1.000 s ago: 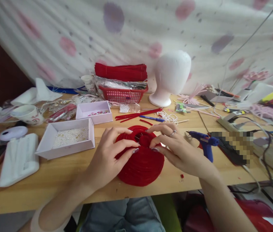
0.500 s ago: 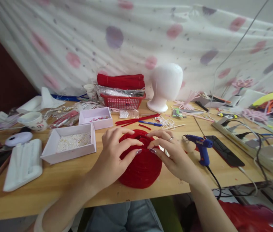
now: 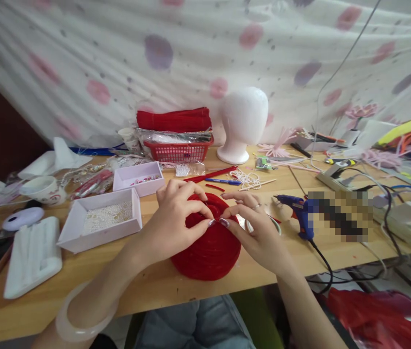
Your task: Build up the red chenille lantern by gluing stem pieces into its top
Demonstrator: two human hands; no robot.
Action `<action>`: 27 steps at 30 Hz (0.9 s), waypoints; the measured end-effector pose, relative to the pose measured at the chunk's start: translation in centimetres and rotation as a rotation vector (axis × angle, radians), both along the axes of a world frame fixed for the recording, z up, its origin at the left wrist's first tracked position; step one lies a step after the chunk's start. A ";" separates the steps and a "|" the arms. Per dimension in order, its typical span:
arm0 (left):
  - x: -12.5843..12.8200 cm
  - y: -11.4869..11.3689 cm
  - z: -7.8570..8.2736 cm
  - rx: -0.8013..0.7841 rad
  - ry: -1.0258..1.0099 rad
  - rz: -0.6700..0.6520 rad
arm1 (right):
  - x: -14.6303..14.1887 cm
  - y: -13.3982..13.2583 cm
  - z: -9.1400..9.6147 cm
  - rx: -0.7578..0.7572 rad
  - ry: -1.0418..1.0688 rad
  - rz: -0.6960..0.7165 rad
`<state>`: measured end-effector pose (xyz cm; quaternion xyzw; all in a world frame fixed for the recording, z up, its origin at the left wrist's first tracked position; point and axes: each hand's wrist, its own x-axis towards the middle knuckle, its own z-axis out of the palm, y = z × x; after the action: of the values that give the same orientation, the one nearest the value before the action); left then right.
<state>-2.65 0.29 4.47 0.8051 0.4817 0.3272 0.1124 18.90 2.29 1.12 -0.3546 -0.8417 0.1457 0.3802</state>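
Note:
A round, domed red piece [image 3: 207, 257] of coiled fuzzy strips sits on the table in front of me. My left hand [image 3: 178, 213] pinches at its top with thumb and forefinger, from the left side. Across from it, my right hand [image 3: 256, 230] pinches the same spot, its thumb tip almost meeting the left thumb. My fingers partly cover the red material between them, so its exact form there is hidden. Beside the right hand lies a white ring-like item [image 3: 278, 227], partly covered. A blue glue gun [image 3: 302, 213] rests farther right.
Two white boxes, one with pearl beads [image 3: 99, 232] and one with red gems [image 3: 139, 186], stand left. Behind are a red basket [image 3: 179, 151], a white foam head [image 3: 243, 121], red strips [image 3: 214, 173] and a blue pen [image 3: 225, 182]. A power strip [image 3: 339, 184] with cables lies right.
My view has shifted slightly. My thumbs and forefingers have drawn closer together at the top of the red piece, and the white ring-like item shows more beside my right hand.

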 end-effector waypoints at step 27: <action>1.5 -1.0 -4.0 0.247 -0.232 0.287 | 12.6 2.8 -2.9 -0.253 0.093 -0.537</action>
<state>-1.13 -0.73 0.52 0.6929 0.5315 0.4868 0.0198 31.55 5.10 -1.79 -0.6018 -0.6748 0.1599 0.3961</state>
